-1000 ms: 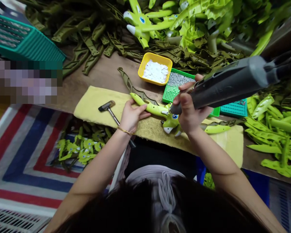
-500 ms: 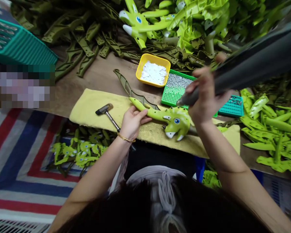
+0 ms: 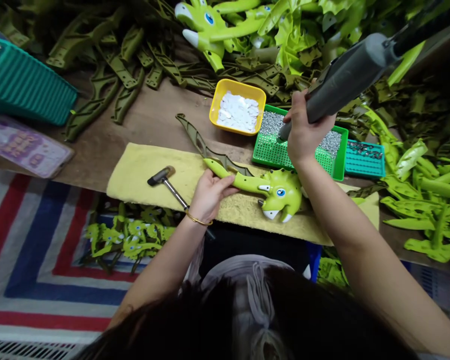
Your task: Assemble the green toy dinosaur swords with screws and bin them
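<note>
My left hand (image 3: 214, 194) is closed on the tail end of a lime-green plastic dinosaur toy (image 3: 247, 183). Its horned head, with a blue eye, lies to the right on a yellow cloth (image 3: 150, 165). A grey electric screwdriver (image 3: 350, 75) is gripped in my right hand (image 3: 308, 131), its nose pointing down at the green tray of small screws (image 3: 273, 159). The hand hides part of that tray, and I cannot tell whether the bit touches a screw. Behind the toy lies an olive-green plastic strip (image 3: 195, 135). A hammer (image 3: 172, 187) rests left of my left hand.
A yellow tub (image 3: 212, 112) of white pieces stands behind the cloth. Teal trays stand right (image 3: 365, 167) and far left (image 3: 41, 85), near a phone-like object (image 3: 28, 147). Olive parts (image 3: 105, 95) are heaped behind, and lime-green parts (image 3: 435, 200) at right.
My right hand has moved the screwdriver back from near the toy's head to above the screw tray, and its body shows from a different angle. My left hand keeps its hold on the toy.
</note>
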`<state>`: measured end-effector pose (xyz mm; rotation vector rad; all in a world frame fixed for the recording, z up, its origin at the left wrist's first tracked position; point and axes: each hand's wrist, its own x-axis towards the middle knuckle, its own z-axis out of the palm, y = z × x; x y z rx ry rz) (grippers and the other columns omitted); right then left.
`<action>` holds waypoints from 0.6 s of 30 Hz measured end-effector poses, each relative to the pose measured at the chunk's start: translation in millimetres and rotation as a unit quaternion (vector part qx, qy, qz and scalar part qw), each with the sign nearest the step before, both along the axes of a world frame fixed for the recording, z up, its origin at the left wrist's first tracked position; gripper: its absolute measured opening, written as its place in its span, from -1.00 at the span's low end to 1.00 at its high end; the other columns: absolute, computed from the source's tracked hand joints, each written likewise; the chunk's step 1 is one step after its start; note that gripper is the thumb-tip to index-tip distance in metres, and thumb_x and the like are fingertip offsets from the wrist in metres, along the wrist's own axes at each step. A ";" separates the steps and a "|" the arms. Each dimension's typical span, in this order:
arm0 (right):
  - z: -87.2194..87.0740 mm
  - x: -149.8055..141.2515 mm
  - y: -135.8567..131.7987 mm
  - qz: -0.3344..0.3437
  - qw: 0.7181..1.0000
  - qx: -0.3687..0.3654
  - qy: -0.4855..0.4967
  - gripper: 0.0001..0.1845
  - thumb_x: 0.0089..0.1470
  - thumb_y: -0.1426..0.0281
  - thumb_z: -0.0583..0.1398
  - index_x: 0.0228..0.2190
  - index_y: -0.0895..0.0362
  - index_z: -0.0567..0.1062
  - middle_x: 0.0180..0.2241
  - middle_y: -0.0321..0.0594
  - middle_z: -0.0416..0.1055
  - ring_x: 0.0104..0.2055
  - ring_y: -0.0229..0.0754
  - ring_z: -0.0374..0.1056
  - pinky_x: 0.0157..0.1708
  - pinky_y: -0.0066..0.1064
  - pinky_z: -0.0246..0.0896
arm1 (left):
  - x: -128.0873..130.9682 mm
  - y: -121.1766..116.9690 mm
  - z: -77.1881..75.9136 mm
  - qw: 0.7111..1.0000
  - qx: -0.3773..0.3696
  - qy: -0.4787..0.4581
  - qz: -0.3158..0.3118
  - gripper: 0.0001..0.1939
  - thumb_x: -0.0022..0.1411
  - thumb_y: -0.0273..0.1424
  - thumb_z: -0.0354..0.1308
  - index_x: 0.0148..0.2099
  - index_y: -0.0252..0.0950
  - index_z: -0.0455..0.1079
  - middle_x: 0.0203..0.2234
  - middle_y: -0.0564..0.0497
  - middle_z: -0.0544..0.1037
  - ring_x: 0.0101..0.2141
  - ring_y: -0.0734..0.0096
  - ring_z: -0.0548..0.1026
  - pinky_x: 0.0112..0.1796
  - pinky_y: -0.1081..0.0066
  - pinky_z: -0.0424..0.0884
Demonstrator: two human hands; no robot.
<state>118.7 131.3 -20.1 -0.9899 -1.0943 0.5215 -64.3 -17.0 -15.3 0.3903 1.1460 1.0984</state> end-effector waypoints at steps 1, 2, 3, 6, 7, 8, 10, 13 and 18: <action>0.3 -0.5 0.1 -0.008 1.000 0.004 -0.002 -0.59 -0.01 0.02 0.26 -0.22 0.00 0.37 -0.33 -0.37 0.39 -0.44 -0.33 0.43 -0.44 -0.36 0.38 | 0.3 0.1 0.3 1.000 0.000 0.001 0.001 -0.55 -0.13 -0.44 0.39 -0.20 -0.35 0.28 -0.38 0.00 0.57 -0.32 0.28 0.60 -0.20 0.17 0.60; 1.3 -1.2 0.3 -0.016 1.000 0.009 -0.005 -0.58 -0.02 0.02 0.26 -0.22 0.00 0.37 -0.34 -0.38 0.39 -0.48 -0.34 0.40 -0.46 -0.36 0.37 | 0.6 0.3 0.5 1.000 0.001 0.003 0.003 -0.55 -0.13 -0.44 0.39 -0.20 -0.35 0.27 -0.38 0.00 0.57 -0.31 0.27 0.61 -0.20 0.16 0.60; 3.4 -2.1 0.2 -0.023 1.000 0.013 -0.010 -0.57 -0.03 0.01 0.26 -0.21 0.00 0.37 -0.35 -0.38 0.39 -0.50 -0.35 0.38 -0.47 -0.37 0.36 | 0.9 0.4 0.6 1.000 0.002 0.005 0.004 -0.55 -0.12 -0.43 0.39 -0.20 -0.35 0.27 -0.39 0.01 0.57 -0.31 0.26 0.61 -0.20 0.15 0.60; 19.3 -6.3 -7.5 -0.052 0.998 0.032 -0.016 -0.51 -0.04 -0.03 0.26 -0.16 -0.01 0.37 -0.35 -0.35 0.39 -0.55 -0.37 0.32 -0.51 -0.39 0.32 | 1.2 0.4 -0.8 1.000 0.006 0.008 0.003 -0.56 -0.10 -0.42 0.40 -0.21 -0.35 0.27 -0.40 0.00 0.56 -0.29 0.24 0.61 -0.18 0.13 0.60; 27.6 -9.0 -14.0 -0.057 0.997 0.041 -0.016 -0.50 -0.03 -0.03 0.25 -0.14 -0.01 0.38 -0.33 -0.34 0.39 -0.56 -0.38 0.31 -0.53 -0.40 0.31 | 1.1 0.3 -1.7 1.000 0.009 0.007 0.000 -0.57 -0.09 -0.42 0.40 -0.20 -0.35 0.27 -0.39 -0.01 0.57 -0.29 0.24 0.61 -0.18 0.13 0.60; 36.8 -12.6 -22.8 -0.054 0.997 0.050 -0.015 -0.50 -0.02 -0.03 0.24 -0.12 -0.02 0.38 -0.32 -0.33 0.38 -0.57 -0.40 0.30 -0.54 -0.42 0.29 | 1.0 0.2 -2.5 1.000 0.013 0.004 -0.002 -0.58 -0.07 -0.42 0.40 -0.20 -0.35 0.28 -0.38 -0.02 0.57 -0.29 0.25 0.61 -0.17 0.13 0.59; 54.4 -22.7 -45.8 -0.015 0.998 0.063 -0.006 -0.55 0.02 0.01 0.23 -0.10 -0.06 0.39 -0.31 -0.34 0.38 -0.59 -0.43 0.28 -0.58 -0.46 0.25 | 0.8 -0.3 -4.0 1.000 0.022 -0.003 -0.005 -0.59 -0.06 -0.43 0.39 -0.18 -0.35 0.29 -0.35 -0.03 0.58 -0.31 0.28 0.61 -0.18 0.15 0.60; 69.0 -40.9 -82.2 0.102 0.993 0.063 0.009 -0.68 0.06 0.13 0.26 -0.11 -0.16 0.45 -0.32 -0.41 0.39 -0.62 -0.45 0.26 -0.61 -0.49 0.21 | 0.8 -0.8 -4.2 0.999 0.027 -0.022 -0.007 -0.58 -0.05 -0.43 0.40 -0.16 -0.36 0.30 -0.34 -0.05 0.59 -0.33 0.31 0.61 -0.21 0.23 0.61; 54.5 -56.7 -108.2 0.205 0.977 0.062 -0.003 -0.65 0.07 0.28 0.27 -0.08 -0.24 0.46 -0.37 -0.44 0.39 -0.57 -0.38 0.29 -0.45 -0.38 0.34 | 0.3 -1.7 -1.4 0.999 0.028 -0.033 -0.003 -0.54 -0.10 -0.42 0.44 -0.19 -0.35 0.30 -0.37 -0.02 0.60 -0.39 0.38 0.60 -0.35 0.42 0.60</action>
